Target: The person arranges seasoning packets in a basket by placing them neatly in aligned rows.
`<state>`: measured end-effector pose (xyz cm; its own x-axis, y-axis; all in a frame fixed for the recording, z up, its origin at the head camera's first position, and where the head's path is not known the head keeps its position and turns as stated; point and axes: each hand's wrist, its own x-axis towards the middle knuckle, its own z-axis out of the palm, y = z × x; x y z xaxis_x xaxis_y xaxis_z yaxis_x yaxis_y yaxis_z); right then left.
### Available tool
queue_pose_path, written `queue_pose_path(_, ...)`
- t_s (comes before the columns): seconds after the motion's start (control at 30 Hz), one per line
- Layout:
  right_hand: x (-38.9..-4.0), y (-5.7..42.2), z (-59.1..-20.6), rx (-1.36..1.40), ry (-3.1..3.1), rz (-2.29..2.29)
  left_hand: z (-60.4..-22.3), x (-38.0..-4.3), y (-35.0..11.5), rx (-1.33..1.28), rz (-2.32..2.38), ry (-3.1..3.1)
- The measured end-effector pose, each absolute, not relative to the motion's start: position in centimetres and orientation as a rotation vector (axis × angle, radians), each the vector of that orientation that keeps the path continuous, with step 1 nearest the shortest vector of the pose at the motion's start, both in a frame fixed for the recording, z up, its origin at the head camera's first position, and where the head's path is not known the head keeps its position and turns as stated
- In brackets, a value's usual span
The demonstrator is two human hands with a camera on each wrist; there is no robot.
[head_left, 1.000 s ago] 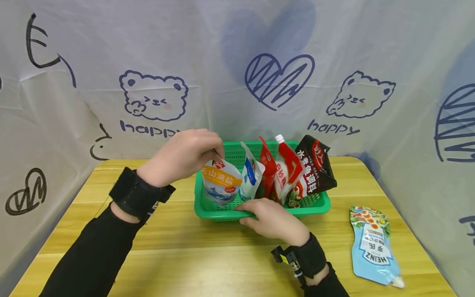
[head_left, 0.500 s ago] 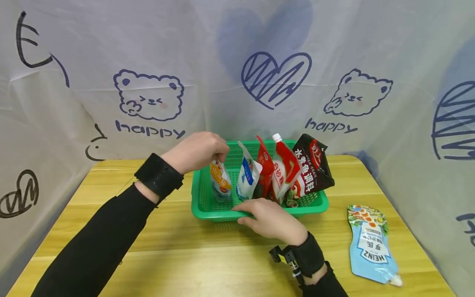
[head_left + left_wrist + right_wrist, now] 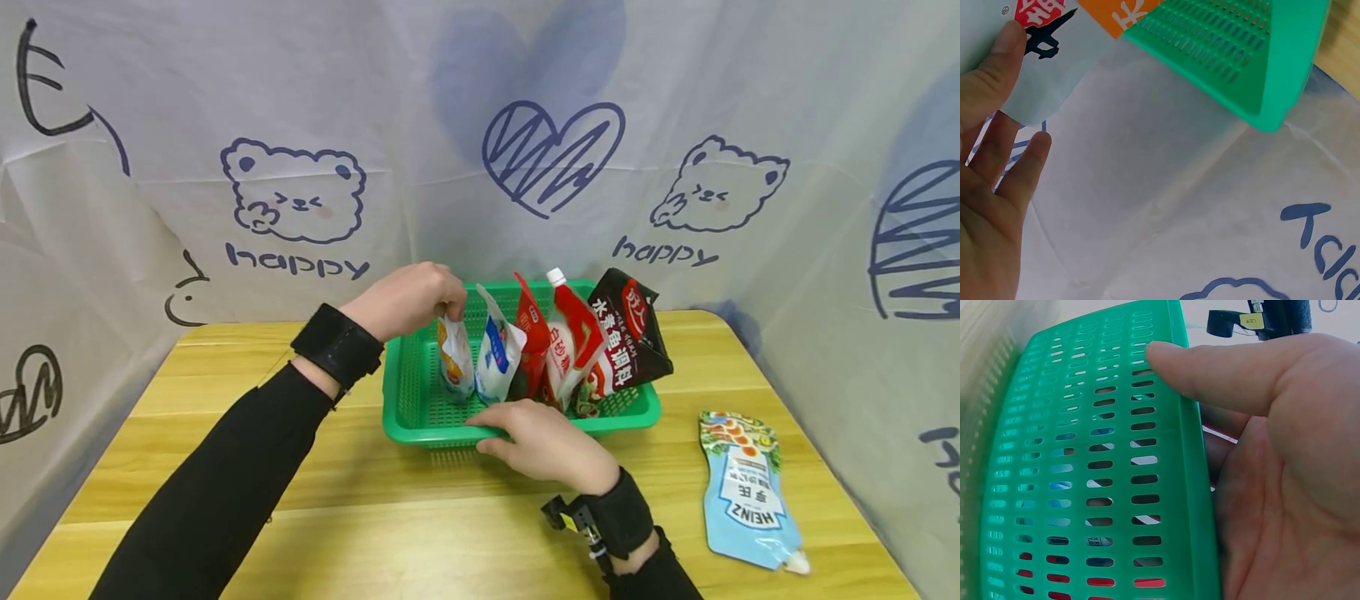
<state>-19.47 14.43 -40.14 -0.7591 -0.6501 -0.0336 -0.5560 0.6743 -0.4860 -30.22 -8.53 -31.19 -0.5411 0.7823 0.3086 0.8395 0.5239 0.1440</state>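
Observation:
My left hand (image 3: 416, 298) pinches the top edge of a white and orange salt pouch (image 3: 455, 362), which stands upright inside the left part of a green plastic basket (image 3: 427, 435). In the left wrist view, the thumb presses on the pouch's printed face (image 3: 1054, 69). My right hand (image 3: 543, 442) grips the basket's front rim; the right wrist view shows its thumb on the outer wall and its other fingers behind the rim. Right of the salt stand a white and blue pouch (image 3: 497, 358), a red pouch (image 3: 531, 333) and a red and white capped sugar pouch (image 3: 558, 354).
A black seasoning packet (image 3: 633, 325) leans over the basket's right side. To the right, a light blue Heinz pouch (image 3: 750, 500) lies flat on the wooden table (image 3: 360, 517). A white cloth with drawings (image 3: 420, 167) hangs behind and at the sides.
My left hand has moved right with the salt pouch, bringing it closer to the white and blue pouch and turning its front rightward. My right hand keeps its grip on the rim.

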Motion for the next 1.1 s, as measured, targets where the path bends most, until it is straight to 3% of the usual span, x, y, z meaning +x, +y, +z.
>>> queue_pose_path(1.1, -19.6, 14.4, -40.1, -0.974, 2.685, -0.664, -33.0, -30.1, -7.9, -1.330, -0.444, -2.551)
